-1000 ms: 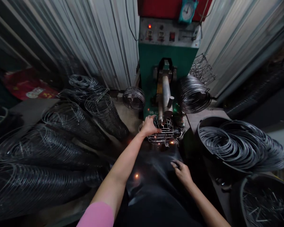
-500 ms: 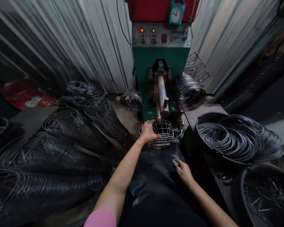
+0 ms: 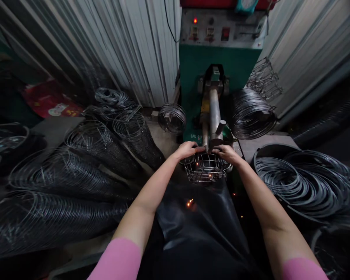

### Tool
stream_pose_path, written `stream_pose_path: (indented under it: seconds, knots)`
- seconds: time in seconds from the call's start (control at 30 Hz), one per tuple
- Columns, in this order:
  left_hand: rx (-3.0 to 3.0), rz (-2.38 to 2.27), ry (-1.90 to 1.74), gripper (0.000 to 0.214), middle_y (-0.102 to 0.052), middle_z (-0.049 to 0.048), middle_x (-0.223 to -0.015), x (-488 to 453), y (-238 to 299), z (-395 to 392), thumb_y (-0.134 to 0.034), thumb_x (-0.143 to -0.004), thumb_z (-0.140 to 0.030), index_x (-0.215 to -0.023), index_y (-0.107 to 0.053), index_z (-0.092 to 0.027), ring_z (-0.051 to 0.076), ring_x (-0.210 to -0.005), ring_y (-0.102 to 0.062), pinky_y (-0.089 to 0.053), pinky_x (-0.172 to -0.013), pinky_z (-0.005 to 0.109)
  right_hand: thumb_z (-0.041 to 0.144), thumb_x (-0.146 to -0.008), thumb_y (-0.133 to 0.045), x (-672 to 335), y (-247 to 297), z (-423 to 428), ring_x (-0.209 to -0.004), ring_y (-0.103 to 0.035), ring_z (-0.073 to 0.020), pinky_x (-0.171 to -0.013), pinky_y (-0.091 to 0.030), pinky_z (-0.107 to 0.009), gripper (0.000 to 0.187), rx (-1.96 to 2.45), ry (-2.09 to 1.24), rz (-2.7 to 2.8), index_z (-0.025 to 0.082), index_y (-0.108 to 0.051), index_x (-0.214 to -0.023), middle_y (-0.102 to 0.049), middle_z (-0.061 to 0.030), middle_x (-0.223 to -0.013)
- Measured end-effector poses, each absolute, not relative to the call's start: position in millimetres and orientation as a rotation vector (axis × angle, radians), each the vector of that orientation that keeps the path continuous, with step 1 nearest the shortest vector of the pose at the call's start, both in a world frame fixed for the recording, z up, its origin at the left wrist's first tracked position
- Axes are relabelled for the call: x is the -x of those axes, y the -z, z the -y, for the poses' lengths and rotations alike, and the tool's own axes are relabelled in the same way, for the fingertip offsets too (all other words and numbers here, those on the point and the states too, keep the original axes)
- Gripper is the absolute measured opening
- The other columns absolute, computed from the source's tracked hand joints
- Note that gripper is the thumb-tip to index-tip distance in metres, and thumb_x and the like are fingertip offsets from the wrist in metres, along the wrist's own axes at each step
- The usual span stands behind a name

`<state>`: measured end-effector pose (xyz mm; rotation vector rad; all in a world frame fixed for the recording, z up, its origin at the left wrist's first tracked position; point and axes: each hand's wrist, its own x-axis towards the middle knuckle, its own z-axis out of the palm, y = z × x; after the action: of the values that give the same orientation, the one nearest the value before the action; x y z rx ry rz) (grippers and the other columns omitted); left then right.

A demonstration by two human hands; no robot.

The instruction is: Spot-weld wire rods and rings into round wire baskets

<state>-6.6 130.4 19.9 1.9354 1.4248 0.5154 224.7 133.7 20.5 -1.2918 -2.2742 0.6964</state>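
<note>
A round wire basket (image 3: 207,175) sits below the metal electrode arms (image 3: 215,114) of a green spot-welding machine (image 3: 189,74). My left hand (image 3: 189,150) grips the basket's far left rim, its fingers reaching to the electrode tip. On the opposite side, my right hand (image 3: 226,153) has its fingers closed at the rim beside the electrodes; its fingertips are partly hidden, and I cannot tell whether a small piece is also pinched there. Orange sparks (image 3: 190,202) fly over the basket and the black apron (image 3: 198,225) on my lap.
Stacks of wire baskets (image 3: 61,214) lie at the left. Wire rings fill a black tub (image 3: 258,151) at right, with another dark tub (image 3: 317,237) below. Coiled wire rings (image 3: 252,114) hang beside the machine. Corrugated metal wall (image 3: 128,50) stands behind.
My right hand has moved from my lap up to the basket's rim. My left hand has shifted along the far rim. Sparks have appeared, and the machine's green light has gone dark. The view has shifted.
</note>
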Motion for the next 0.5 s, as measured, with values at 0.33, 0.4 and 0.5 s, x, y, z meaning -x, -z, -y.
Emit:
stream_pose_path:
  seconds: [0.33,0.4,0.5]
  knots:
    - [-1.993,-1.648,-0.691,0.038,-0.059,0.0059,-0.116,10.9,-15.4,-151.5,-0.041,-0.087,-0.049,-0.11,-0.06,-0.026,0.025,-0.111,-0.05,-0.038,-0.091,0.041,0.026,-0.077,-0.055,-218.8,-6.4,-170.0,-0.078,-0.062,-0.0204,-0.071,-0.048,-0.027,0.018,1.567,-0.599,2.227,0.015,-0.069,-0.08,-0.071,-0.0064,-0.079]
    - [-1.98,-1.482,-0.709,0.035,-0.058,0.0058,-0.12,35.7,-11.1,-142.5,-0.044,-0.087,-0.041,-0.113,-0.058,-0.023,0.021,-0.113,-0.049,-0.037,-0.096,0.036,0.028,-0.076,-0.056,-222.7,-9.1,-169.7,-0.076,-0.062,-0.0195,-0.07,-0.048,-0.027,0.019,1.553,-0.624,2.232,0.015,-0.069,-0.081,-0.07,-0.0051,-0.078]
    - [-1.858,-1.173,-0.574,0.032,-0.063,0.005,-0.111,66.4,7.6,-115.6,-0.054,-0.08,-0.032,-0.109,-0.06,-0.018,0.019,-0.105,-0.056,-0.041,-0.094,0.03,0.03,-0.077,-0.055,-226.4,-16.0,-164.2,-0.079,-0.061,-0.0199,-0.073,-0.047,-0.029,0.021,1.537,-0.658,2.251,0.015,-0.068,-0.084,-0.07,-0.0038,-0.079]
